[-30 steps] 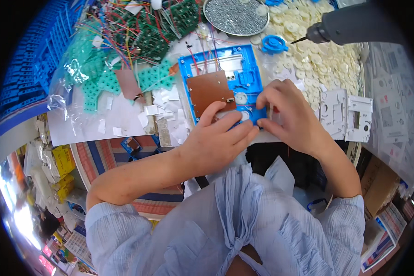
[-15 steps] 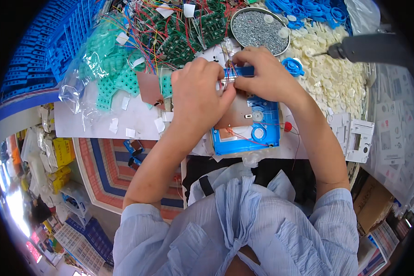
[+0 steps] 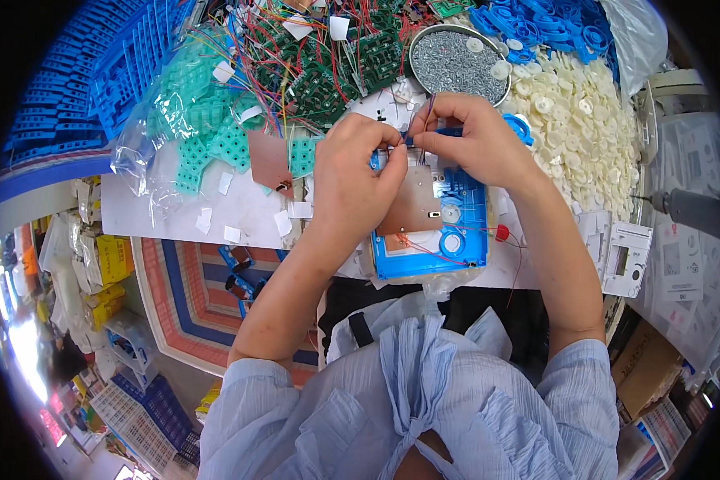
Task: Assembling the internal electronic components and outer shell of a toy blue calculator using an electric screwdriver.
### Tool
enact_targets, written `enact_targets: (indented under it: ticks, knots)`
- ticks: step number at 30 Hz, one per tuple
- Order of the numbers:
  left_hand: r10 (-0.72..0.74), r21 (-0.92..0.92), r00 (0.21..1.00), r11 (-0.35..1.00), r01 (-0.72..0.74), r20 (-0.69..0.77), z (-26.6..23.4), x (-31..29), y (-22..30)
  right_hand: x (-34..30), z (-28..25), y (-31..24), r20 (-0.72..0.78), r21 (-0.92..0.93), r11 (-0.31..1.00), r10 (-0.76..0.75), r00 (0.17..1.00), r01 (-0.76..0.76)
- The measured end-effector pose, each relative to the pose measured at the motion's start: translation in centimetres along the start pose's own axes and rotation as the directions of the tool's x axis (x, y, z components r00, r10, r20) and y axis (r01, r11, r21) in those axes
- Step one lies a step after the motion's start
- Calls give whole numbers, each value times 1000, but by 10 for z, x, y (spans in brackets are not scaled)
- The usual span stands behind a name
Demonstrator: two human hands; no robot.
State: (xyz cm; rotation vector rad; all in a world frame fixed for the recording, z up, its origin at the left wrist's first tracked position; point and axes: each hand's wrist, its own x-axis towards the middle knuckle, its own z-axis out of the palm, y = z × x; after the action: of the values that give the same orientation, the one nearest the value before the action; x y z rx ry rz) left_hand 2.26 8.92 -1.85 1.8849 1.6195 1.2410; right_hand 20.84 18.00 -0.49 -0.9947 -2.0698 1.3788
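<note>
A blue plastic casing (image 3: pixel 474 210) lies before me with its inside facing up. A brown circuit board (image 3: pixel 412 200) rests in it, and thin red wires run across its lower part. At the far edge of the casing, my left hand (image 3: pixel 358 168) is closed in a pinch; what sits between its fingertips is too small to make out. Close beside it, my right hand (image 3: pixel 478 142) pinches a few thin wires (image 3: pixel 430 112) that stand up between thumb and forefinger. The wires' lower ends are partly hidden by my fingers.
Green circuit boards with tangled wires (image 3: pixel 320 88) lie at the back, beside a round tray of screws (image 3: pixel 420 76). Cream discs (image 3: pixel 572 120) are heaped right, near a dark screwdriver (image 3: pixel 688 214). Teal keypads (image 3: pixel 196 156) and a brown board (image 3: pixel 270 162) lie left.
The blue and silver part between my hands has gone down out of clear sight, and my fingers now pinch at thin wires. The screwdriver on the right has swung down and outward.
</note>
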Motion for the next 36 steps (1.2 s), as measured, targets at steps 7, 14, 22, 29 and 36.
enact_targets:
  ticks: [7,14,22,29,36]
  knots:
    - [70,186,997,980,-73,20,8,6,3,-43,17,-18,-142,-564,745,-511,848,355]
    - [339,77,852,914,-399,398,-10,25,-7,-59,2,-17,72,-381,774,-521,851,506]
    - [328,-1,819,929,-371,471,-13,35,-6,-42,-9,3,-109,-673,688,-457,883,273]
    - [282,40,899,949,-313,335,-3,23,-4,-42,4,-11,-168,-795,593,-419,892,129]
    - [297,-4,919,952,-306,260,3,15,-7,-29,0,-20,-117,-814,567,-372,921,126]
